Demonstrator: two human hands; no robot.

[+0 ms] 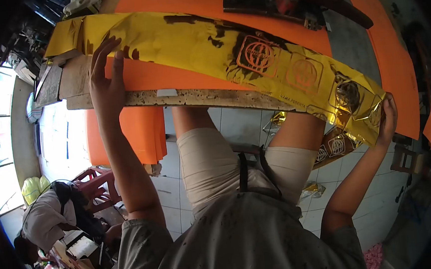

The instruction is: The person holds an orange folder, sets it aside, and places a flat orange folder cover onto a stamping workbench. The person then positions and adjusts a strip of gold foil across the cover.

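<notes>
A long strip of shiny gold foil (169, 43) stretches across the bench in front of me, with cut-out emblem outlines and some lettering towards its right part. My left hand (105, 77) is raised at the near edge of the foil's left part. Its thumb and fingers are apart, and the fingertips touch or nearly touch the foil. At the foil's crumpled right end, my right hand (388, 120) has its fingers closed on the edge. Orange sheets (171, 76) lie under the foil on the worn wooden bench (188, 97).
A dark metal press part (266, 6) stands at the back of the bench. Orange sheets (125, 133) hang or stack below its left side. Foil scraps (313, 190) lie on the tiled floor. At lower left, another person (51, 218) bends beside a red stool (99, 187).
</notes>
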